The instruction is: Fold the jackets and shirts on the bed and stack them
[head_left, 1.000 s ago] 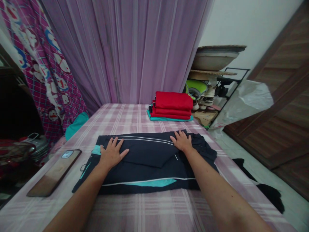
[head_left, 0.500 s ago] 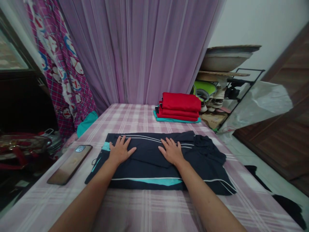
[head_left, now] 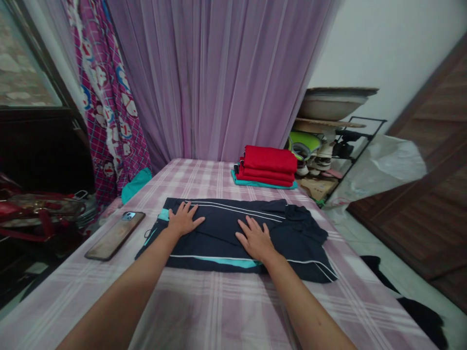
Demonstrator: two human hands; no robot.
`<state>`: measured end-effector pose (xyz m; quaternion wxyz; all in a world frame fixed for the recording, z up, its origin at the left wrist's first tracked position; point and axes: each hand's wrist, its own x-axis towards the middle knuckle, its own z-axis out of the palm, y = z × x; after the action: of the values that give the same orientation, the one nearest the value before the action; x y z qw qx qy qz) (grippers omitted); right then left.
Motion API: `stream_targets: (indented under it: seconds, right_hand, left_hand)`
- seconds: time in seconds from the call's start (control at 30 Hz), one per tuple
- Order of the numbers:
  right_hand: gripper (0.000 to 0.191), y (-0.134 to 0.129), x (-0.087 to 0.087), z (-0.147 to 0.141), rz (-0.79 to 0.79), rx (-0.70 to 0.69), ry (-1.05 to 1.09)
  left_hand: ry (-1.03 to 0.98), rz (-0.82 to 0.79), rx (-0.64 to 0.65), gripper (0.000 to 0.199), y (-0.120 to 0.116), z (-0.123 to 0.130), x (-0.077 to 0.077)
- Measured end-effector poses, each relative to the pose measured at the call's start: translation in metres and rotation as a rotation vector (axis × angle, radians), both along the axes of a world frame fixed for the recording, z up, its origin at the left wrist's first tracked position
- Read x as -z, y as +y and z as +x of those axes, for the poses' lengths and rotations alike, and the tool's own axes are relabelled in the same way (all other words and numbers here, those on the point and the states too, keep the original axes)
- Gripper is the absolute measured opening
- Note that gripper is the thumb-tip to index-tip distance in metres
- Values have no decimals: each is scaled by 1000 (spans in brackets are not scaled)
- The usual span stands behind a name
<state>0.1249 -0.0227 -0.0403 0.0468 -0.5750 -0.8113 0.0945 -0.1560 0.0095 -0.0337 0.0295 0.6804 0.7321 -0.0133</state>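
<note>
Honestly, this navy garment (head_left: 219, 218) looks like an easy one to handle: thin, light, floppy sports-type fabric, and I'd guess a bit slick. It's folded into a long flat bundle on the plaid cloth (head_left: 204, 311), on the near side of the red stack (head_left: 270, 163) and stretching well past that stack's left edge. The left hand (head_left: 182, 221) and right hand (head_left: 257, 240) are both palm down on it, fingers spread, not pinching anything. Left one's on the part well left of the stack, next to the teal patch (head_left: 164, 214); right one's on the part in front of the stack. Nothing fragile there imo, but the layers would probably slide apart if grabbed by just the top one. Best hold: a hand under each short end, thumbs on top. Watch the bunched end (head_left: 306, 223), in front of the stack's right side and a bit beyond, since it looks looser.
</note>
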Motion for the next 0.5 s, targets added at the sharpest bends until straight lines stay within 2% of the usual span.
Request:
stream_targets:
  seconds: [0.07, 0.17, 0.37, 0.5]
  right_hand:
    - [55, -7, 3, 4, 50, -2, 16]
    - [51, -17, 15, 13, 148, 19, 42]
    - [43, -23, 40, 22, 390, 1, 110]
    - [41, -22, 44, 26, 408, -34, 102]
  left_hand:
    - [4, -36, -3, 71, -7, 2, -4]
    - [26, 27, 26, 62, -30, 9, -6]
    - [34, 178, 12, 54, -78, 20, 6]
    - [15, 263, 39, 49, -94, 14, 13]
